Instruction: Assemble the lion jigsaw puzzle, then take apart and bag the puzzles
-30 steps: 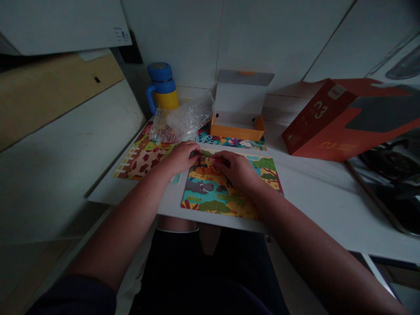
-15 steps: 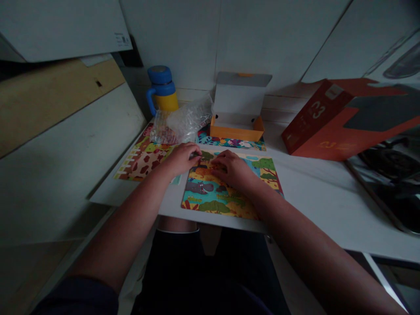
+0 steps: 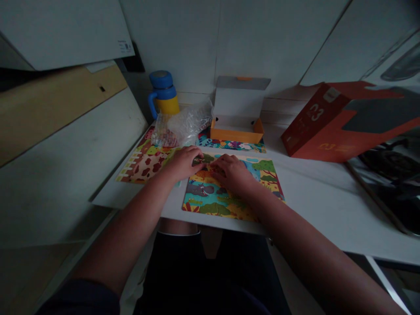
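A jigsaw puzzle [image 3: 210, 205] with a hippo, trees and other animals lies flat on the white countertop, most of its picture joined up. My left hand [image 3: 186, 162] rests at its upper left edge, thumb and fingers apart over the pieces. Close beside it, my right hand [image 3: 233, 173] lies on the upper middle of the puzzle with bent fingers touching the surface. Nothing shows held in either hand. Both palms and the pieces under them are hidden. A second puzzle [image 3: 144, 166] with a brown-spotted cow pattern lies to the left, partly behind my left hand.
Behind the puzzles are crumpled clear plastic [image 3: 187, 124], an open orange-and-white box [image 3: 236, 134] and a blue-and-yellow mug [image 3: 166, 98]. A large orange box [image 3: 323, 127] leans at the right near a gas stove [image 3: 393, 175]. Large white panels [image 3: 75, 148] stand at the left.
My left hand has shifted slightly right onto the puzzle, its thumb now stretched toward my right hand. My right hand stays nearly in place. The view has tilted slightly.
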Available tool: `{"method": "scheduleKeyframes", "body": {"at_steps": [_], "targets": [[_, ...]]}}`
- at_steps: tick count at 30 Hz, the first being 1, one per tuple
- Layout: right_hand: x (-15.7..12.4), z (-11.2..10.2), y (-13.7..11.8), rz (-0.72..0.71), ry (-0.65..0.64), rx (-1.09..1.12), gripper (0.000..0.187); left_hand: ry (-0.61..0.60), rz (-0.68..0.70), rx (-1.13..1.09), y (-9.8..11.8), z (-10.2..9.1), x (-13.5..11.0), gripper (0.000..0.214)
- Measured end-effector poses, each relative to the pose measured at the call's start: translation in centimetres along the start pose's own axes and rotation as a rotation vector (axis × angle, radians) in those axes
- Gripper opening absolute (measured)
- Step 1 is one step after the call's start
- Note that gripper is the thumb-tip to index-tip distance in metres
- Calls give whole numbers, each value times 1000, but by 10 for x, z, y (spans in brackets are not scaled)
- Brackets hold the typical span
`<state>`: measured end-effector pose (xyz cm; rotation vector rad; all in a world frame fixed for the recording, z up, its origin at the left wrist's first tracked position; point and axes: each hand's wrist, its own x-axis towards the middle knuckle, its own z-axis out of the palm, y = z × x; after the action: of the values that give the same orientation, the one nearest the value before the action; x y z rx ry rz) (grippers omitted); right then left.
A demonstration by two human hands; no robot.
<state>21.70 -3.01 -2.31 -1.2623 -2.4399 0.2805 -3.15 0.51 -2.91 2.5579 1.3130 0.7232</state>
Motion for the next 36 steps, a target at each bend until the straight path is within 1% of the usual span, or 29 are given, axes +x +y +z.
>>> {"method": "scheduleKeyframes", "body": {"at_steps": [3,5,9,11,16,21,26,29,32,36], "targets": [[-1,7,-5,91,44,-130,35,-13,-1,67,7,5,0,25],[-1,13,-6,123,82,-173,40,-52,9,102,12,11,0,35],[0,28,-3,130,122,-216,49,-169,48,242,25,26,-3,53],[0,33,-1,127,125,-239,51,-182,44,320,33,32,-6,59],[2,36,1,134,100,-245,54,-211,-51,398,51,35,-10,68],[-1,34,0,116,64,-237,55,-260,-148,380,57,35,-7,71],[-24,30,6,116,78,-260,57,-273,-162,378,57,35,-8,73],[-44,23,15,162,83,-292,64,-270,-179,367,61,33,-9,73],[-68,13,20,218,76,-330,68,-260,-222,370,69,32,-14,72],[-99,4,19,263,72,-358,69,-235,-276,402,87,35,-28,71]]}}
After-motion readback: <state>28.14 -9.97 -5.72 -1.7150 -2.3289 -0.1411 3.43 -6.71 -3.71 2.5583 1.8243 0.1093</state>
